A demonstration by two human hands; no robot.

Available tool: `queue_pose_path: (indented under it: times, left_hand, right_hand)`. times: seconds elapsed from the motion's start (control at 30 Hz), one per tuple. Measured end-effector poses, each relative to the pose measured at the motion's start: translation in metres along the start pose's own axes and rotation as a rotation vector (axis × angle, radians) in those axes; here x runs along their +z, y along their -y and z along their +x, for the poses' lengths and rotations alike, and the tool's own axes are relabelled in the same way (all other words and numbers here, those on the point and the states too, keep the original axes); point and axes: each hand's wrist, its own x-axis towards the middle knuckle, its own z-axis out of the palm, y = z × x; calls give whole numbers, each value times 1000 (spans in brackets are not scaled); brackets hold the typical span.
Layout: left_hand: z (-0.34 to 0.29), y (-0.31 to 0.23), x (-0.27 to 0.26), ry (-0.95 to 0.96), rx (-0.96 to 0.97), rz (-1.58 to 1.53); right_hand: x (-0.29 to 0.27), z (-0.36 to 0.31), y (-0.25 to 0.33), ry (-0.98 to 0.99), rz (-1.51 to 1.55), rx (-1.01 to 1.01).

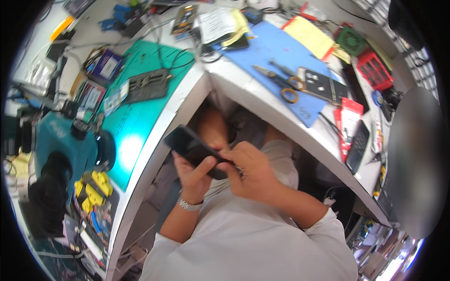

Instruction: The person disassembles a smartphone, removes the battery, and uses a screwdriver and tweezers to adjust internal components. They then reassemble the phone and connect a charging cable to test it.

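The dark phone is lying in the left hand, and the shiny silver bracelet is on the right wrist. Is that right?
Not quite: the silver bracelet is around the wrist of the left hand, not the right one, as the head view shows. The dark phone does lie in the left hand, just as you said.

A flat, rectangular black phone (188,144), its visible face dark and faintly glossy, lies aslant in the left hand (192,172), one end pointing to the upper left and its long sides running down to the right. The right hand (253,171) covers part of the lower end, whose condition I can't fairly judge.
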Motion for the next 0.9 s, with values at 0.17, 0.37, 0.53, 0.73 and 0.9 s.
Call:
queue_pose_path:
  times: [0.17, 0.37, 0.53, 0.73, 0.9]
  left_hand:
    - [7, 5, 6, 109, 187, 112]
    - [-3, 17, 44, 200, 56, 108]
    - [33, 5, 62, 132, -147, 66]
    - [53, 5, 53, 137, -171, -66]
    - [65, 7, 49, 181, -177, -55]
  right_hand:
    - [-2, -6, 3, -18, 12, 60]
    - [-21, -1, 13, 59, -236, -32]
    - [-63, 23, 4, 120, -156, 44]
    - [-135, 129, -95, -32, -844, 87]
    - [-141, 169, -112, 293, -910, 482]
